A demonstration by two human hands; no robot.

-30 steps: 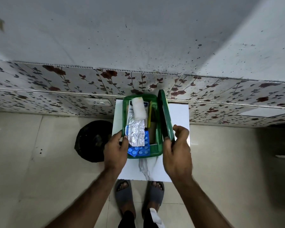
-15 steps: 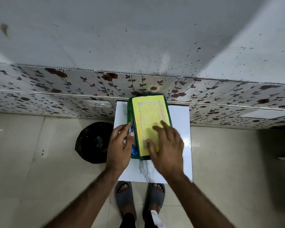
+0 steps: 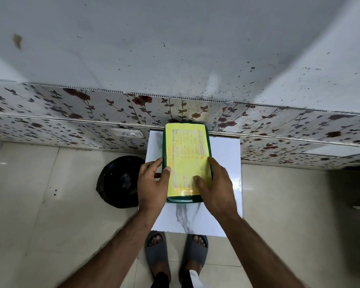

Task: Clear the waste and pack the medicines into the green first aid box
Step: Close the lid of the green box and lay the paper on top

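The green first aid box [image 3: 183, 199] sits on a small white marble-patterned table [image 3: 224, 150], its lid down; a yellow printed label [image 3: 187, 150] covers the lid. My left hand [image 3: 152, 183] grips the box's left side with the thumb on the lid's edge. Along the box's right side lies my right hand [image 3: 214, 188], its fingers pressing on the lid near the front. The medicines are hidden inside.
A black bin lined with a black bag [image 3: 119, 181] stands on the tiled floor left of the table. A floral-tiled wall [image 3: 71, 113] with a white socket [image 3: 129, 134] rises behind. My feet in grey slippers [image 3: 175, 252] are below the table's front edge.
The lid, upright one second ago with the medicines showing, has swung down and now lies flat on the box. Both hands have settled on its two sides.
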